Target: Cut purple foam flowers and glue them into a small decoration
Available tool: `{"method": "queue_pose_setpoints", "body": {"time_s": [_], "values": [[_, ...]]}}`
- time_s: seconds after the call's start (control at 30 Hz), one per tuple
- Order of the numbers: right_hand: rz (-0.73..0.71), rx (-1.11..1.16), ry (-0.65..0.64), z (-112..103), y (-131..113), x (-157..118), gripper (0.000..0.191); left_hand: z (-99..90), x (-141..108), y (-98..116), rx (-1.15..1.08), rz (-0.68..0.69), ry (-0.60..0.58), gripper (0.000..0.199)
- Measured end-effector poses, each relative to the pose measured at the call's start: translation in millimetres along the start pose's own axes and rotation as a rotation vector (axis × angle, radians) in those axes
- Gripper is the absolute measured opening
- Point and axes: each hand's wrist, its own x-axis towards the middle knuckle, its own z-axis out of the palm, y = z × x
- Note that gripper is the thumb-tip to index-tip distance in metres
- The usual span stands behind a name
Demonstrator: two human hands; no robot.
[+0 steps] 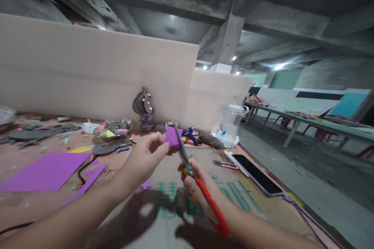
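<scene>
- Over the near middle of the counter [20, 208], the purple piece [172, 138] is up in the air, pinched by the left hand [147, 153] between thumb and fingers at its lower left part.
- The right hand [191, 184] is wrapped about the scissors [183, 155], whose blades point up and away along the piece's right side; whether they touch it, I can't tell from where I stand.
- That piece looks thin, light and soft, like craft foam, so I'd expect it to bend or crease under a hard squeeze and to tear at narrow bits.
- Best hold, I reckon, is a flat, gentle pinch on a broad margin, close enough to the blades to stop it flapping, with fingertips clear of them.
- Those scissors should be stiff and heavier, easiest to govern by the red handle loops.
- On the cardboard [163, 163] below lies a small purple cut-out [145, 184], likely just as light and best lifted by its rim.
- At the left, the larger purple sheet [46, 171] lies flat; it would probably sag if taken by one corner, so two opposite edges suit it.
</scene>
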Motion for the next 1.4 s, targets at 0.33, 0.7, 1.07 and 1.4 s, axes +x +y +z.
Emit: {"method": "queue_pose_setpoints", "body": {"time_s": [0.33,0.7,1.07,1.4], "values": [[0.026,0.045,0.052,1.6,-2.6,1.5,0.048,-1.1,0.0,-5.4,-0.014,0.01,-0.011,0.018],[0.027,0.065,0.072,2.2,8.2,-1.4,0.043,0.6,0.8,-8.9,-0.032,0.009,-0.032,0.018],[0.051,0.07,0.068,2.3,-0.3,1.8,0.048,-1.0,1.9,-0.5,-0.067,-0.009,-0.039,0.015],[0.072,0.072,0.036,0.1,8.7,3.6,0.052,-10.5,6.2,6.4,-0.049,-0.043,-0.107,0.014]]}}
